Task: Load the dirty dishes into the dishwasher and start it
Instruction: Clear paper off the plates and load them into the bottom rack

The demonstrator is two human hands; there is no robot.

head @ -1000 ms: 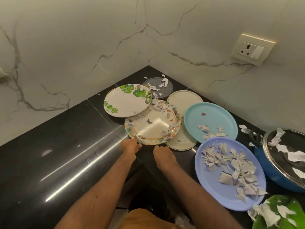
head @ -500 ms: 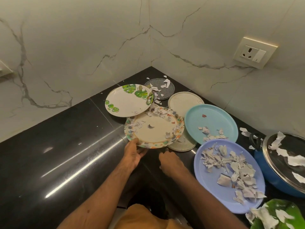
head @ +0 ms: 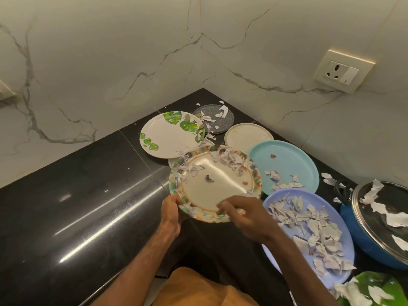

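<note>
Black counter [head: 77, 195], scrap-strewn plates [head: 287, 164], pot [head: 364, 239]

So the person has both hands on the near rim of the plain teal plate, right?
Not quite. In the head view the hands are on the near rim of the colourful-rimmed plate, not the teal plate, which lies untouched to its right. The left hand grips the rim; the right hand curls its fingers over it.
</note>
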